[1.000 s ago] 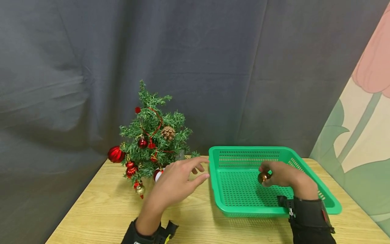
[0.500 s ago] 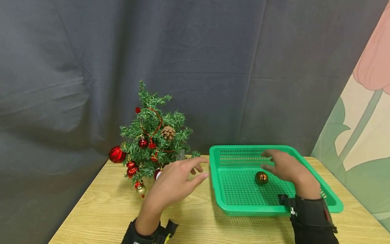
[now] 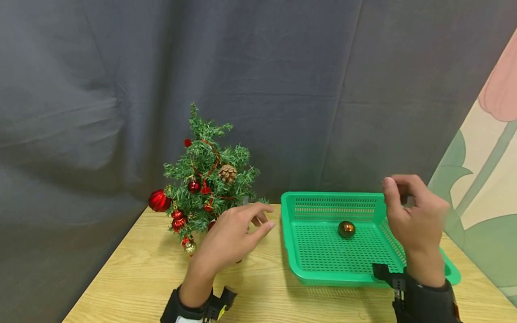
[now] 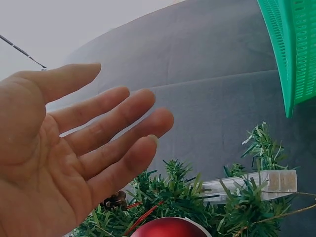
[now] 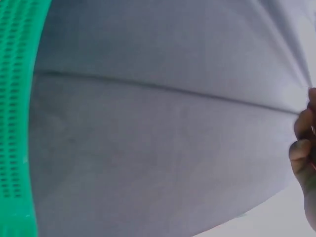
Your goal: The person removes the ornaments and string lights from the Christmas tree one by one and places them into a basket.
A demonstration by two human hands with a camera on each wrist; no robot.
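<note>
A bronze ball ornament point(image 3: 346, 229) lies loose on the mesh floor of the green basket point(image 3: 323, 260), toward its far wall, where the raised rim would likely keep it from rolling off. The right hand point(image 3: 416, 220) is raised above the basket's right rim, fingers loosely curled and holding nothing, well clear of the ball. The left hand point(image 3: 230, 240) hovers with fingers straight and slightly spread over the tabletop point(image 3: 133, 278), just in front of the small Christmas tree point(image 3: 208, 179) at the far left edge, touching nothing. Bare wood lies along the near edge, leaving both wrists room to move
</note>
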